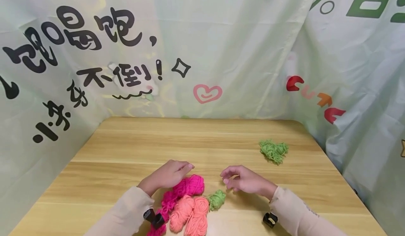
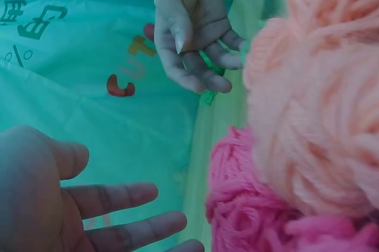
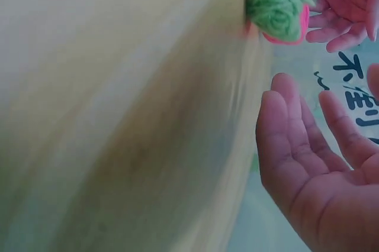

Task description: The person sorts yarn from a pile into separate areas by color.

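Note:
My left hand [image 1: 167, 175] hovers just behind the magenta yarn [image 1: 193, 185], its fingers loosely extended and holding nothing. Across from it, my right hand [image 1: 248, 182] has relaxed, slightly bent fingers with nothing between them. Two coral yarn skeins [image 1: 181, 213] lie side by side at the front, touching the magenta yarn that runs along their left and back. A small green yarn bundle [image 1: 217, 200] sits against their right side, near the right hand. In the left wrist view the coral yarn [image 2: 320, 110] looms large above the magenta yarn [image 2: 237, 199]. The right wrist view shows the green bundle [image 3: 277, 3].
A loose tangle of green yarn [image 1: 273, 151] lies farther back on the right of the wooden table [image 1: 152, 137]. Printed fabric curtains [image 1: 234, 53] stand behind the table and along both sides. A black strap device [image 1: 154, 218] is on each wrist over the sleeves.

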Demonstrator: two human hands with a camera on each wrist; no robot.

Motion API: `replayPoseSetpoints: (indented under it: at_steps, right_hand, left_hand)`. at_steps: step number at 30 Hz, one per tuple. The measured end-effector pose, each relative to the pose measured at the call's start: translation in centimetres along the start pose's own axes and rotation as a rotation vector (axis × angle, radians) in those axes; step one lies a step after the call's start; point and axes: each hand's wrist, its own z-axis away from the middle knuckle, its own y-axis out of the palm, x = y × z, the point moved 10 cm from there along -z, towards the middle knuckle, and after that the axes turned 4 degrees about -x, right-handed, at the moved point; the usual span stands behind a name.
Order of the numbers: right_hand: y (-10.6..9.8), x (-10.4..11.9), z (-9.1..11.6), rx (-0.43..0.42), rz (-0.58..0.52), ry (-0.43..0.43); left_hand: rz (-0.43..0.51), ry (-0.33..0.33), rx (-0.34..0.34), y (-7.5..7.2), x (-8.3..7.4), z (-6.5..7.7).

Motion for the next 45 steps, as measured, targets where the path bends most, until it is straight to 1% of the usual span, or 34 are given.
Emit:
replayPoseSetpoints:
  at_steps: [3,6,9,14,17,19,25,34,41,45]
  right_hand:
    - [0.4,0.1,-0.1,0.009,0.070,-0.026]
    - [0.9,0.2,-0.2,0.018,0.127,-0.038]
    - [1.6,-0.1,-0.2,0.042,0.131,-0.023]
    - [2.9,-0.7,-0.2,0.078,0.098,0.027]
    - [3.0,-0.5,-0.2,0.079,0.100,0.028]
    - [3.0,-0.3,-0.2,0.082,0.123,0.020]
    - [3.2,0.2,-0.3,0.101,0.244,-0.031]
    - [4.0,-0.2,-0.4,0.116,0.287,-0.033]
    - [4.2,-0.2,-0.3,0.135,0.322,-0.033]
    - [4.3,-0.3,-0.2,0.149,0.329,-0.028]
  left_hand:
    - [-0.007,0.016,0.002,0.2,0.1,0.2]
    - [0.001,0.052,0.006,0.5,0.1,0.5]
    - [0.032,0.064,0.023,0.8,0.3,0.7]
    - [0.047,0.050,0.058,1.4,1.0,1.0]
    - [0.035,0.059,0.069,1.6,0.9,0.8]
    - [0.031,0.059,0.076,1.6,0.9,0.7]
    - [0.014,0.031,0.082,1.7,1.1,0.6]
    - [0.018,0.016,0.094,2.0,1.5,1.1]
    - [0.010,0.027,0.100,2.1,1.2,1.1]
    - [0.008,0.020,0.107,2.2,1.3,1.1]
